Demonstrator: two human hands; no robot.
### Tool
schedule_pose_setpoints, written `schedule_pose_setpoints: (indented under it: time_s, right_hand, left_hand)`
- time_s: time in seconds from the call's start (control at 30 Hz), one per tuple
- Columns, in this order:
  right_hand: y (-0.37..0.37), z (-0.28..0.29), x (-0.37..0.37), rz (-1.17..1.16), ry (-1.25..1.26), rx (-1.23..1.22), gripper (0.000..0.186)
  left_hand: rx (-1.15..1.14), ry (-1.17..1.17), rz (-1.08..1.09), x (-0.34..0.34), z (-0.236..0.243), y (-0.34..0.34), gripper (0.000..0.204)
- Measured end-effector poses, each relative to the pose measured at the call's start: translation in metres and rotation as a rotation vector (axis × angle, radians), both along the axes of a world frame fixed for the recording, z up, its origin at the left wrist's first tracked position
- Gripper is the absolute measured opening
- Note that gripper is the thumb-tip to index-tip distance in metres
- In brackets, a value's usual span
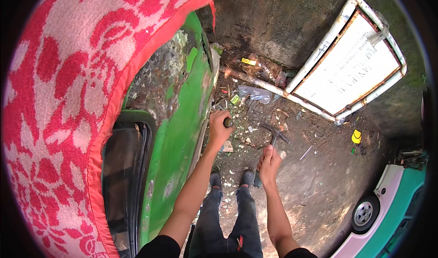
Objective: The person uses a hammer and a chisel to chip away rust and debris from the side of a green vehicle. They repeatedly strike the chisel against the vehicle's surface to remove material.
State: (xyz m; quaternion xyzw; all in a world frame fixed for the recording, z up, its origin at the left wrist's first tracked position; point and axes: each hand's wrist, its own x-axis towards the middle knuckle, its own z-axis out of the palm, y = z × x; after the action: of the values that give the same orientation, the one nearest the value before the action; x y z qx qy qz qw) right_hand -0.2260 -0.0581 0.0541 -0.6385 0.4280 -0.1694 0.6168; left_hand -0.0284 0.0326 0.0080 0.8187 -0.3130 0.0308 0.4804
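Note:
My left hand [219, 129] is closed around a hand tool [228, 122] with a dark, rounded handle end. A thin part of it seems to point toward the green vehicle body [175, 135], but its kind is hard to make out. This hand is close to the lower edge of the bodywork, where green paint gives way to a rough, grey and rusty patch [153, 75]. My right hand [269, 164] grips a hammer [274, 132] by its handle. The hammer's dark metal head is raised above the ground, to the right of my left hand and apart from it.
A red and pink floral blanket [68, 98] drapes over the vehicle, beside a dark window [122, 167]. Paint chips and litter cover the ground near my feet [230, 179]. A rusty white metal frame with a sign panel [351, 66] leans by the wall. A teal and pink vehicle [392, 208] stands at right.

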Motion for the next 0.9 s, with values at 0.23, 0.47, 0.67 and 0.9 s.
schedule_pose_setpoints:
  time_s: [0.23, 0.47, 0.67, 0.9]
  right_hand:
    - [0.009, 0.032, -0.057, 0.090, -0.008, 0.055, 0.041]
    - [0.014, 0.078, -0.128, 0.200, 0.013, 0.099, 0.026]
    - [-0.011, 0.134, -0.151, 0.320, -0.190, 0.290, 0.018]
    - [-0.033, 0.132, -0.179, 0.384, -0.183, 0.439, 0.025]
  left_hand:
    - [-0.027, 0.106, -0.057, -0.062, 0.061, 0.031, 0.027]
    - [-0.140, 0.237, -0.029, -0.152, 0.152, 0.058, 0.023]
    - [-0.149, 0.180, -0.114, -0.207, 0.184, 0.076, 0.022]
    - [-0.153, 0.127, 0.011, -0.240, 0.201, 0.087, 0.025]
